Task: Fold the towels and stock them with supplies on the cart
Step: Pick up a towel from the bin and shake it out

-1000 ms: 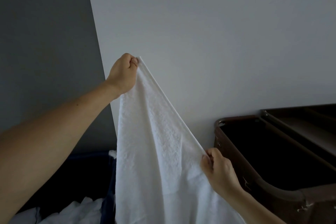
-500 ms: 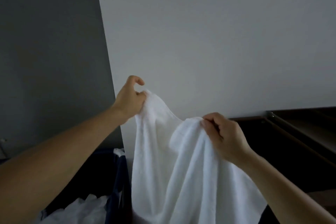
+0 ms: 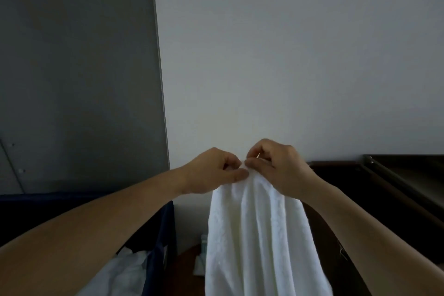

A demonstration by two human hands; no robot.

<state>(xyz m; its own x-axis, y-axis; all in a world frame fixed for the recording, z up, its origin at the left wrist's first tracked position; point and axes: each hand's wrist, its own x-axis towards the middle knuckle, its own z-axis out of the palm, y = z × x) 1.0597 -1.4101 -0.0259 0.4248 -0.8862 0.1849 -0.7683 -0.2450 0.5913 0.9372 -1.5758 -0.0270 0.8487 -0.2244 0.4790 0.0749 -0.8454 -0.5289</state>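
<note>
Since half a second ago the two hands have closed together: the right hand (image 3: 278,168) has brought its corner across to meet the left hand (image 3: 213,170), where they previously stood apart with slack cloth between them.

Head view. Behind both hands is a pale wall (image 3: 288,55). Above and left of the left hand is a grey panel (image 3: 72,79) with a near-vertical edge. Right of the right hand and under its forearm stands a dark brown cart (image 3: 384,190). The right forearm crosses in front of its near side.

Under the left forearm stands a dark blue laundry bin (image 3: 165,230) holding loose white linen (image 3: 125,271), partly hidden by that forearm. The cart's top compartments are too dark to show any contents. Below the hands, between the bin and the hanging cloth, a small pale item (image 3: 201,247) lies low by the brown floor (image 3: 182,271), half covered and not identifiable.

The white towel (image 3: 259,235) hangs directly beneath the hands. Its gathered top is pinched by both, thumb against curled fingers, with the fingertips of the two hands touching. Its long axis runs vertically in lengthwise folds, and its lower end passes out of frame.
</note>
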